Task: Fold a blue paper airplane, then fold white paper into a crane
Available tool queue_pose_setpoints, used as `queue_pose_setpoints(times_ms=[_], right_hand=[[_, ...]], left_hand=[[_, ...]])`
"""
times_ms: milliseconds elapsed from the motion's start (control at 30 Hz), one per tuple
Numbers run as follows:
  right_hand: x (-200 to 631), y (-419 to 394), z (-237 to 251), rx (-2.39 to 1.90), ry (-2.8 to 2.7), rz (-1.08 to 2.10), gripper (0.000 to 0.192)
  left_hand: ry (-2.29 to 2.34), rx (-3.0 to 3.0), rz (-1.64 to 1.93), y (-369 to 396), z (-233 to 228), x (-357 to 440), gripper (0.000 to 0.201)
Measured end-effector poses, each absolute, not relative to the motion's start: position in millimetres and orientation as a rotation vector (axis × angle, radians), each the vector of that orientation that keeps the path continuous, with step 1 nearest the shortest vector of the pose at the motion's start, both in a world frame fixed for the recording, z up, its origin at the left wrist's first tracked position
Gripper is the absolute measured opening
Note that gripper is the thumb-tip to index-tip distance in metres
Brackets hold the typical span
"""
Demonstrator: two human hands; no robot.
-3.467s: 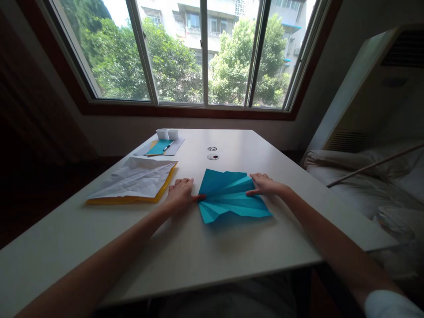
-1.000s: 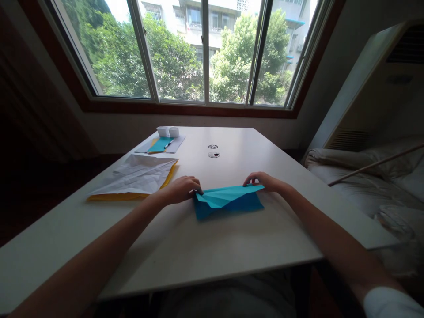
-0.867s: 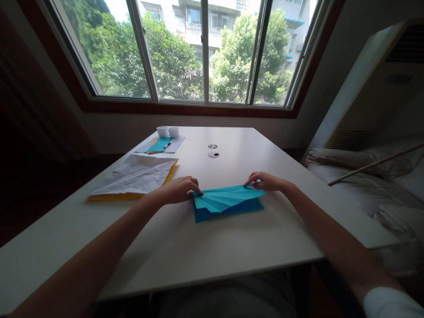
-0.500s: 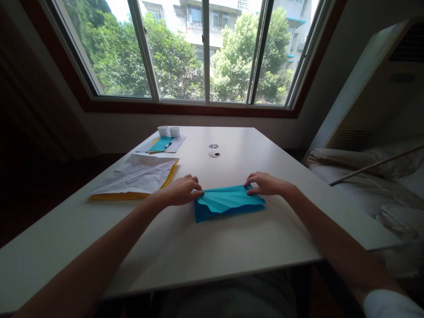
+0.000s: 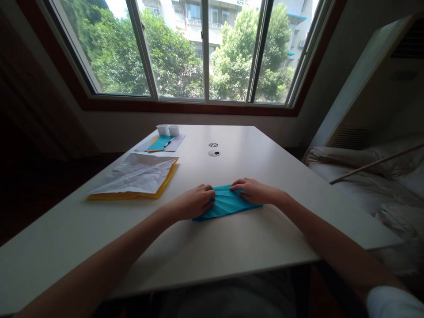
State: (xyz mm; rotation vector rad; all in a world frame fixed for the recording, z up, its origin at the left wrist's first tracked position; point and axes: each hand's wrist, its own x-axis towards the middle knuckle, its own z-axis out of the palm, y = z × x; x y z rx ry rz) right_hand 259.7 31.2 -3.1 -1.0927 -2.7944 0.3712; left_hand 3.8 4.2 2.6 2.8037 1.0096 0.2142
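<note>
Now both hands have slid inward: the left hand (image 5: 195,202) and right hand (image 5: 251,191) press flat, fingers spread, on the blue pleated paper (image 5: 225,204), which lies between and under each grip on the tabletop (image 5: 232,247), folded narrower than before, creases fanning

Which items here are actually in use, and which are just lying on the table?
In use:
- folded blue paper, pressed flat on the table
- left hand and right hand, both on it

Lying about:
- crumpled white sheet on yellow paper
- two small white boxes
- pen on a small blue sheet
</note>
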Motion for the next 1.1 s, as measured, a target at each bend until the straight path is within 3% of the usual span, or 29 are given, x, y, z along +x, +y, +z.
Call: queue_pose_setpoints(times_ms=[467, 1100], right_hand=[[248.1, 28.8, -13.6, -1.144, -2.845, 0.868, 0.09], [254.8, 31.1, -13.0, -1.097, -2.877, 0.873, 0.104]], left_hand=[[1.198, 2.54, -0.295, 9.4, -0.3, -8.6, 0.077], [1.456, 2.445, -0.57, 15.1, 15.8, -36.5, 0.123]])
